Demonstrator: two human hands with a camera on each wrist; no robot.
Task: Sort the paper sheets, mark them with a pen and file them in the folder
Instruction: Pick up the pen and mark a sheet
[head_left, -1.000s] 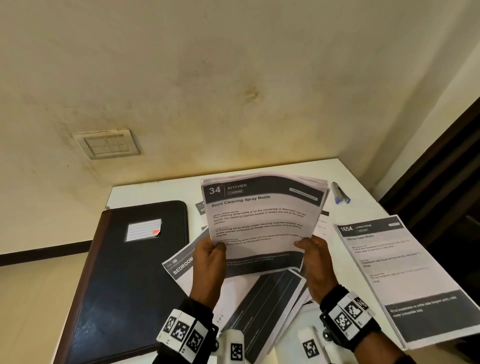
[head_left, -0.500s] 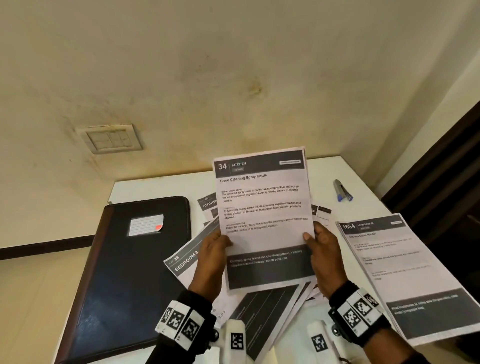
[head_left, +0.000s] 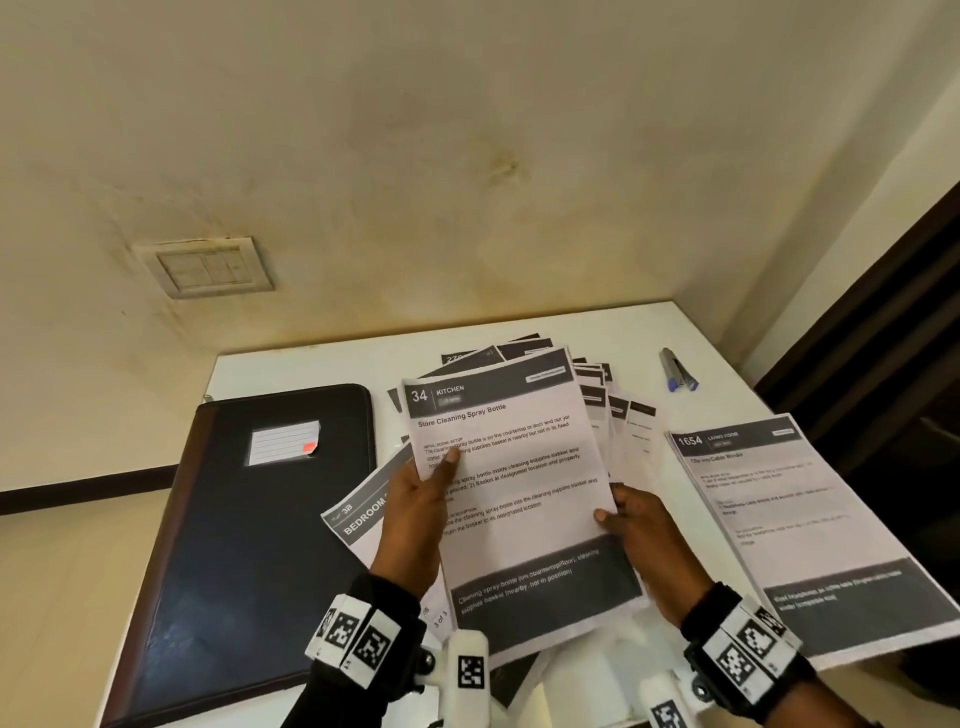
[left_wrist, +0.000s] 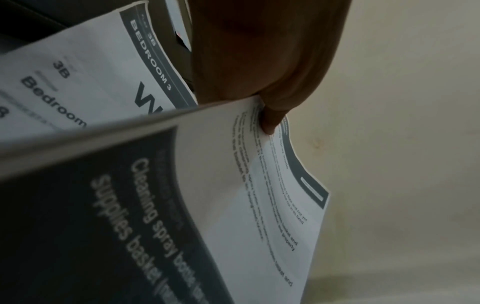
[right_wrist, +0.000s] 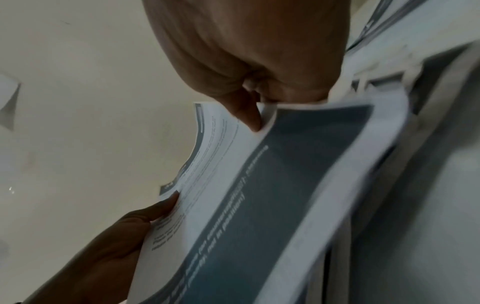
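Note:
Both hands hold the "34 KITCHEN" sheet (head_left: 519, 483) above a fanned pile of paper sheets (head_left: 618, 410) on the white table (head_left: 291, 369). My left hand (head_left: 415, 514) pinches the sheet's left edge, thumb on the print; the left wrist view shows the thumb (left_wrist: 270, 121) on the KITCHEN sheet (left_wrist: 272, 205). My right hand (head_left: 639, 530) pinches its right edge, thumb on top; the right wrist view shows that thumb (right_wrist: 249, 117) on the sheet (right_wrist: 233, 185). A closed dark folder (head_left: 249, 545) lies to the left. A grey pen with a blue cap (head_left: 678, 371) lies at the back right.
A "BEDROOM 3" sheet (head_left: 358, 514) pokes out under my left hand. A "1654 LIVING ROOM" sheet (head_left: 789, 525) lies at the right and overhangs the table edge. A stained wall with a switch plate (head_left: 205, 267) stands behind; a dark door frame (head_left: 883, 332) is at the right.
The KITCHEN sheet was raised upright and is now lowered flatter toward the pile, tilted slightly clockwise. My left thumb has slid further up its left edge.

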